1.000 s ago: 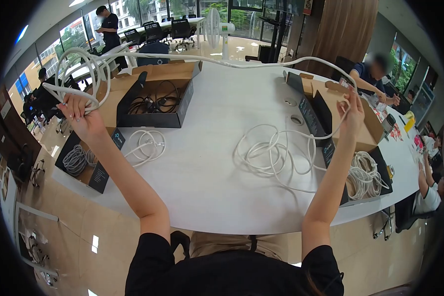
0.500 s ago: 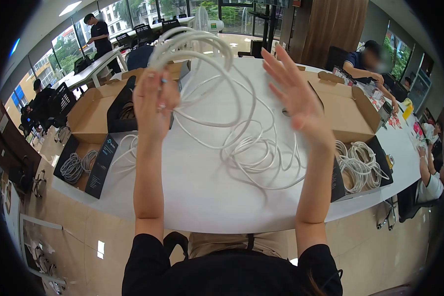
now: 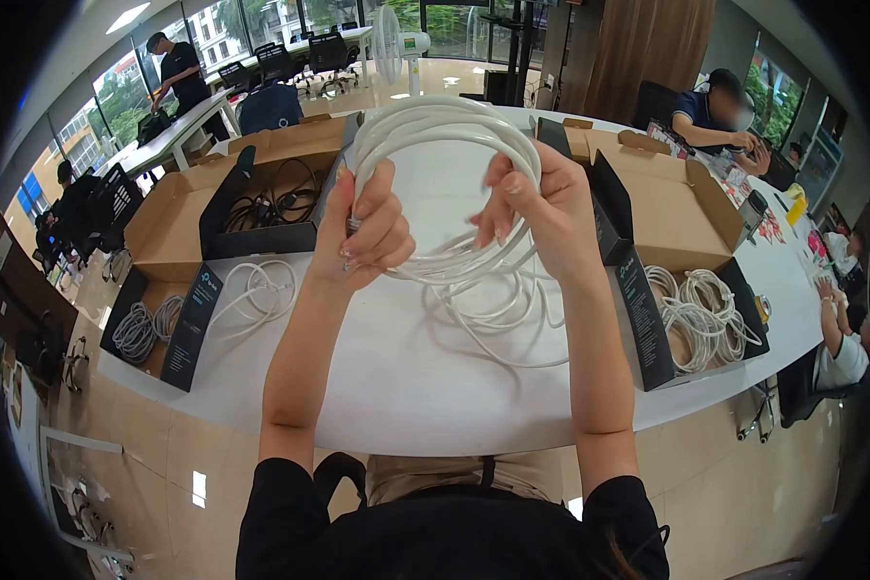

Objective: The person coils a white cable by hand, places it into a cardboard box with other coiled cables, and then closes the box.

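Observation:
A coil of white cable [image 3: 445,121] is held up above the white table [image 3: 406,387] in several loops. My left hand [image 3: 369,232] is closed around the coil's left side, with the fingers wrapped over the strands. On the opposite side, my right hand [image 3: 556,208] curls its thumb and fingers round the loops. More of the white cable [image 3: 498,338] trails in loose turns on the table below, between my forearms. Another small loop of white cable [image 3: 261,300] lies to the left of my left forearm.
On the left, an open box [image 3: 188,329] holds grey cable coils [image 3: 135,333]; behind it, another box holds black cables [image 3: 275,205]. An open box [image 3: 638,329] on the right contains white cable coils [image 3: 701,324]. A person [image 3: 710,126] sits at the far right.
My right hand, spread and apart from the coil before, has come in and closed on its right side. The coil has moved right and lower, its loops gathered more tightly.

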`<state>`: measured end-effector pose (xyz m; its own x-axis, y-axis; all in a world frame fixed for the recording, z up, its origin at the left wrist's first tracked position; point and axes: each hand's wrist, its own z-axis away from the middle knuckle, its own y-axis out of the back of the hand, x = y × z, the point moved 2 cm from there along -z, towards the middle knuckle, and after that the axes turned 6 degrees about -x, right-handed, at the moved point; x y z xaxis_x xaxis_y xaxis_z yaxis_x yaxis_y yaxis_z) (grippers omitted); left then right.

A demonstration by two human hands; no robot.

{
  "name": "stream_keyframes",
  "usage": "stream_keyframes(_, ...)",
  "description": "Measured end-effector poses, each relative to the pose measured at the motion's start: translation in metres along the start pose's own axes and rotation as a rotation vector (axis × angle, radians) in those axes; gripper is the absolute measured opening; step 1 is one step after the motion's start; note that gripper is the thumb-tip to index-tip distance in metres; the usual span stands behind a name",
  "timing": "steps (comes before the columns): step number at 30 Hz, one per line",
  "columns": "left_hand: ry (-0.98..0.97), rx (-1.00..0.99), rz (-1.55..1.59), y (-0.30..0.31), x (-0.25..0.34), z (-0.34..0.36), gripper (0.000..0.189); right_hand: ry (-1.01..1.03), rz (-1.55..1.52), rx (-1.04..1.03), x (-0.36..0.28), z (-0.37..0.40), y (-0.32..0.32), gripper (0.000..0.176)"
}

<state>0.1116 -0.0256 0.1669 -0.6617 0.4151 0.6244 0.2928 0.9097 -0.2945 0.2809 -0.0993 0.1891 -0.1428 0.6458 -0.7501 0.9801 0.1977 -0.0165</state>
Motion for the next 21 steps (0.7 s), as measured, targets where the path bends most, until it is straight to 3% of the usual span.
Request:
stream_keyframes(1, 0.013, 0.013, -0.058, 0.001, -0.001, 0.001, 0.039, 0.010, -0.087, 0.005, 0.000, 0.001, -0.002, 0.020)
stream_keyframes(3, 0.036, 0.040, -0.175, 0.001, -0.004, 0.002, 0.039, -0.011, 0.049, 0.103, -0.004, 0.003, -0.003, 0.018)
stream_keyframes(6, 0.121, -0.124, -0.584, 0.001, -0.006, 0.001, 0.043, -0.060, 0.208, 0.107, -0.010, 0.004, -0.001, 0.016)
stream_keyframes(7, 0.225, -0.078, -0.625, -0.003, -0.001, 0.004, 0.060, -0.077, 0.252, 0.083, -0.011, 0.004, -0.001, 0.016)
stream_keyframes(11, 0.386, 0.062, -0.501, -0.016, 0.015, 0.000, 0.083, -0.176, 0.519, -0.023, -0.014, 0.006, -0.012, 0.010)
stream_keyframes(14, 0.495, 0.245, -0.797, -0.011, 0.017, 0.003, 0.078, 0.034, 1.080, -0.110, -0.004, 0.005, -0.014, 0.014)
stream_keyframes(15, 0.311, 0.169, -0.965, -0.013, 0.008, -0.003, 0.065, 0.024, 1.111, -0.076, -0.003, 0.005, -0.015, 0.018)
stream_keyframes(18, 0.653, 0.384, -0.949, -0.030, 0.012, -0.007, 0.047, -0.006, 0.975, -0.085, -0.009, 0.003, -0.013, 0.017)
stream_keyframes(19, 0.543, 0.419, -0.931, -0.031, 0.008, -0.007, 0.018, -0.091, 0.847, -0.082, -0.012, 0.004, -0.012, 0.018)
stream_keyframes(21, 0.465, 0.447, -0.936, -0.027, 0.010, -0.005, 0.021, -0.252, 0.590, -0.076, -0.019, 0.005, -0.008, 0.028)
